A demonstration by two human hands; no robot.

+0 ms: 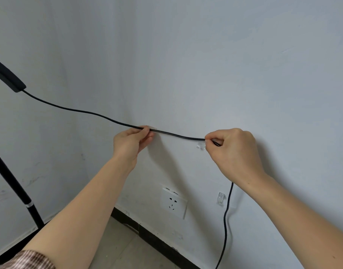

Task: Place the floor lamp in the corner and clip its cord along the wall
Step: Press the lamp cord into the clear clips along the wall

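The black floor lamp stands at the left edge: its pole (pixel 10 177) slants down and its head (pixel 6 76) juts in above. A black cord (pixel 85 112) runs from the head across the white wall. My left hand (pixel 132 141) pinches the cord against a clear clip (pixel 152 127) that is mostly hidden behind my fingers. My right hand (pixel 233 150) pinches the cord just above a second clear clip (pixel 201 146). From under my right wrist the cord hangs down to the floor, passing beside a third clear clip (pixel 221 198).
A white wall socket (pixel 173 203) sits low on the wall between my forearms. A dark skirting board (pixel 157 239) runs along the wall's foot above a beige tiled floor (pixel 116 247). The room's corner lies at the left, behind the lamp.
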